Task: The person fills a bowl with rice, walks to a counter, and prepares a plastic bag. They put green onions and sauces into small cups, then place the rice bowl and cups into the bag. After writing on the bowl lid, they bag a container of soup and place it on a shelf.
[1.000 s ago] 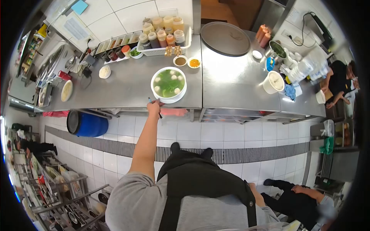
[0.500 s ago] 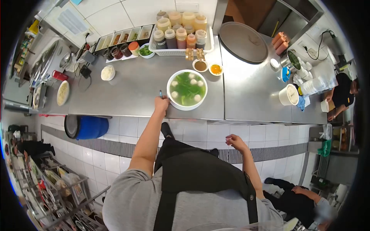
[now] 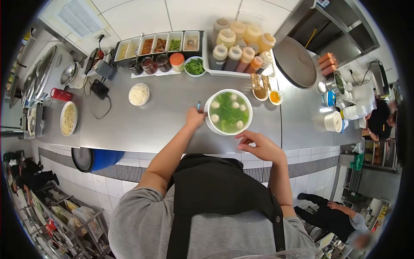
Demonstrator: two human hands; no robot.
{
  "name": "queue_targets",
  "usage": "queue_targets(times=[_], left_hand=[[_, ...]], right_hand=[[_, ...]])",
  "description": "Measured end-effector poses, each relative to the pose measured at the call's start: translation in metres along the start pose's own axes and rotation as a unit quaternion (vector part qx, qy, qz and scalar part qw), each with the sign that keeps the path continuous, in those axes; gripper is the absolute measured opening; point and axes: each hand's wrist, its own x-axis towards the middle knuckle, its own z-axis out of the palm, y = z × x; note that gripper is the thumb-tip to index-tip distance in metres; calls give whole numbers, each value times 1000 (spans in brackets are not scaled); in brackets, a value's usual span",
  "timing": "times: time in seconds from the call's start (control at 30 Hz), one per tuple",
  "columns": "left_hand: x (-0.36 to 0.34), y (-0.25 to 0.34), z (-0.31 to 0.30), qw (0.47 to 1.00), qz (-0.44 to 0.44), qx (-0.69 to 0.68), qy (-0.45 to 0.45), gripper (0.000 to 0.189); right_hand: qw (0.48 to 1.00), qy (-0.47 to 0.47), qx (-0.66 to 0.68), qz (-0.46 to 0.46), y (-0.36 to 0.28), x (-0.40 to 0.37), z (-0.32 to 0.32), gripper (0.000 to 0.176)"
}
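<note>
A white bowl (image 3: 210,121) of clear green soup with leafy greens and several pale meatballs stands on the steel counter. At its left side is my left hand (image 3: 196,118), fingers closed; a slim blue pen (image 3: 199,105) sticks up from them. Whether the fingers also touch the bowl is hard to tell. My right hand (image 3: 258,146) is just below the bowl's lower right side, fingers loosely bent and apart, nothing in it. Behind the bowl are a cup of brown sauce (image 3: 260,93) and a cup of orange sauce (image 3: 275,97).
A rice bowl (image 3: 139,94) stands left of the soup. Squeeze bottles (image 3: 234,56) fill a white basket, beside topping trays (image 3: 161,45) and a bowl of greens (image 3: 195,66). A round tray (image 3: 295,61) lies back right. Co-workers are at the right.
I have moved closer to the counter. My right hand has risen from over the floor to beside the bowl. My left hand stays at the bowl's left with the pen.
</note>
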Motion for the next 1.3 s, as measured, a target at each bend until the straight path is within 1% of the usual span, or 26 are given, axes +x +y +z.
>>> queue_targets(times=[0.1,0.13,0.2,0.23,0.3,0.37,0.4,0.5,0.57,0.6,0.7,0.73,0.77,0.83,0.87,0.97,1.03,1.07,1.13,1.17,1.2,1.23,1.27,1.3], left_hand=[[10,6,-20,1000,8,-19,-15,24],[10,11,-28,1000,4,-12,-18,24],[13,22,-43,1000,-2,3,-22,25],[19,19,-47,1000,12,14,-19,23],[31,8,-51,998,41,39,-15,18],[34,10,-62,998,41,39,-18,19],[35,11,-66,998,41,40,-21,19],[52,-9,-69,998,56,25,-7,30],[49,1,-79,998,52,31,-2,31],[48,3,-83,998,51,34,2,31],[53,-5,-87,996,82,20,23,33],[49,1,-90,996,79,12,31,35],[46,5,-95,996,87,10,35,34],[40,15,-102,994,102,4,40,33],[37,20,-107,995,92,4,39,32],[37,28,-124,997,70,1,38,31],[43,21,-134,997,67,-4,41,31],[45,15,-136,995,79,-35,46,31],[47,4,-137,989,102,-97,56,30],[47,2,-136,989,114,-79,58,30],[46,1,-136,988,127,-61,59,29],[45,1,-136,987,139,-43,61,29],[44,1,-135,987,141,-36,65,29],[42,4,-135,987,144,-28,69,29]], right_hand=[[987,35,-83,-133,-36,43,-15,35],[982,56,-119,-134,-48,60,-20,32],[960,105,-204,-159,-91,93,-30,30],[945,129,-245,-173,-109,115,-35,30],[933,164,-225,-228,-113,176,-43,26],[934,160,-252,-199,-127,239,-47,23],[920,184,-276,-207,-125,274,-46,22],[893,225,-324,-215,-97,389,-37,18],[897,237,-352,-128,-100,428,-22,17],[895,242,-364,-85,-101,442,-17,17],[900,277,-334,-37,-95,470,-3,26],[892,297,-337,-49,-90,480,-2,17],[886,282,-365,-44,-85,491,-5,14],[873,249,-419,-31,-101,484,-11,10],[873,234,-425,-44,-105,485,-19,8],[851,283,-434,-82,-95,492,-31,11],[855,270,-435,-84,-87,497,-39,10],[857,263,-435,-85,-83,499,-41,10],[893,247,-374,-33,-65,515,-49,8],[909,238,-342,-6,-54,522,-53,7],[947,242,-207,35,-41,528,-55,6],[966,240,-67,74,-31,530,-58,5],[963,233,74,110,-22,533,-61,5],[953,257,115,114,-23,528,-60,6]])
